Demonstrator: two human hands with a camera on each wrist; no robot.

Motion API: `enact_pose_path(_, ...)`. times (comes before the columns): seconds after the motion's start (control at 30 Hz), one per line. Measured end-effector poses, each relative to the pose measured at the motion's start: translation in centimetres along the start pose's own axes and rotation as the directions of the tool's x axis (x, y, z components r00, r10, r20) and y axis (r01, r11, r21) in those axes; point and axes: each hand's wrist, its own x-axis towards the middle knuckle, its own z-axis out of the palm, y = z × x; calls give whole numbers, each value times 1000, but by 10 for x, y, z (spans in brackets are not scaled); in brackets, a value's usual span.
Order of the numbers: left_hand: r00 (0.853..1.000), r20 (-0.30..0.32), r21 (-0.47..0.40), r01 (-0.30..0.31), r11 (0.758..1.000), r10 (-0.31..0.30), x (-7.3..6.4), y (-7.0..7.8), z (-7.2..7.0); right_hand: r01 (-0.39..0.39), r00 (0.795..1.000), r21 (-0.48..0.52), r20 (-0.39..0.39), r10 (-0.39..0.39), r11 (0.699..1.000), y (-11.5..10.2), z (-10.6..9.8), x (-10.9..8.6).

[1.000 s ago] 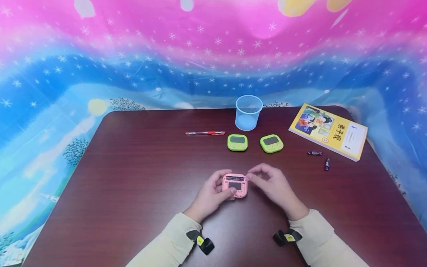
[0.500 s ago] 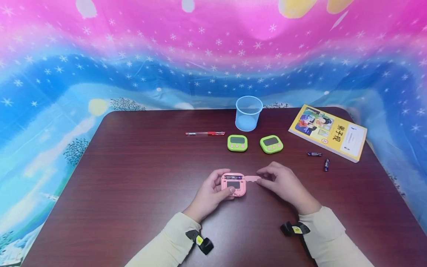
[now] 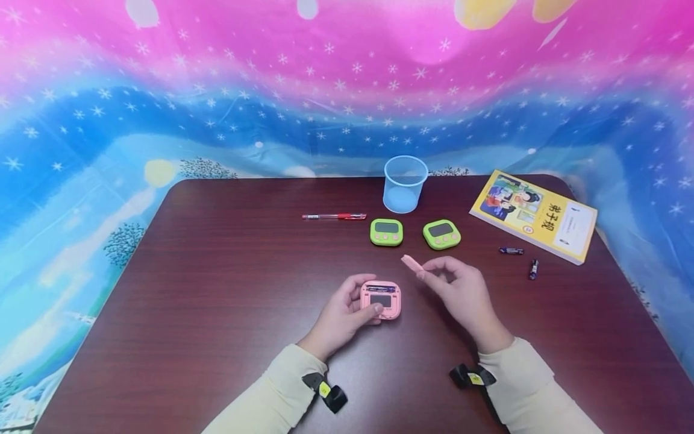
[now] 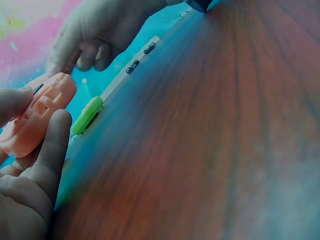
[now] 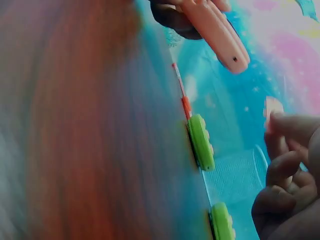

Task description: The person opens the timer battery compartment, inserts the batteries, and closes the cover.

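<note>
My left hand (image 3: 344,310) grips a pink digital timer (image 3: 395,306) with its back facing up, thumb across the lower part. Along the timer's top edge the battery slot lies uncovered, and a dark battery (image 3: 381,289) sits in it. Between thumb and fingertips my right hand (image 3: 463,295) pinches the pink battery cover (image 3: 412,263), tilted and apart from the timer, up and to its right. The right wrist view shows the cover (image 5: 273,106) standing upright in the pinch, with the timer (image 5: 220,40) held above the table.
Two green timers (image 3: 387,232) lie beyond the hands. Behind them are a red pen (image 3: 334,216) and a blue mesh cup (image 3: 402,202). At the right, two loose batteries (image 3: 511,250) lie near a yellow book (image 3: 531,217). A patterned cloth (image 3: 271,108) hangs behind the table.
The cover has come off the timer: my right hand drew it out to the right, then lifted it and turned it at an angle. My left hand with the timer stays almost still.
</note>
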Motion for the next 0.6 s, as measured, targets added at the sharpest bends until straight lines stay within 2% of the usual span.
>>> enact_pose_path(0.13, 1000, 8, 7, -13, 1000, 13, 0, 0, 1, 50, 998, 79, 44, -54, 996, -10, 4, -5)
enact_pose_path(0.3, 997, 51, 16, -51, 999, 50, 0, -1, 1, 79, 989, 115, 119, -92, 990, -20, 12, -10)
enact_pose_path(0.6, 994, 87, 44, -75, 996, 71, 0, -3, 1, 136, 980, 106, 132, -150, 985, -20, 22, -11)
